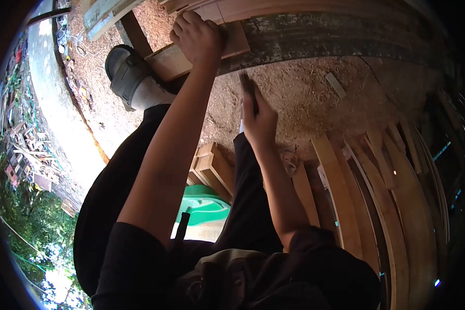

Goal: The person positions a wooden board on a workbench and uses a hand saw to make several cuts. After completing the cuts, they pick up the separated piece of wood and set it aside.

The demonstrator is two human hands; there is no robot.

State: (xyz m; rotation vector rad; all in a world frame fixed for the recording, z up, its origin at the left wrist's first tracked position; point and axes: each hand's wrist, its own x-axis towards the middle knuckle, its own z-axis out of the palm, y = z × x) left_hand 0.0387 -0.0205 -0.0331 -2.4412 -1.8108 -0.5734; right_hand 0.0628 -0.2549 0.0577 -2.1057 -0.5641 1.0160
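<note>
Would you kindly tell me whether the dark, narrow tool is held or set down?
Held: the right hand is closed around the dark, narrow tool, with one end sticking out beyond the hand.

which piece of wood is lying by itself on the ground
The short pale strip, right of the right hand; the longer boards lie side by side.

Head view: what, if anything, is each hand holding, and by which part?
The right hand grips a dark narrow tool by its near end, far end projecting. The left hand rests on a wooden board; any grip is hidden.
</note>
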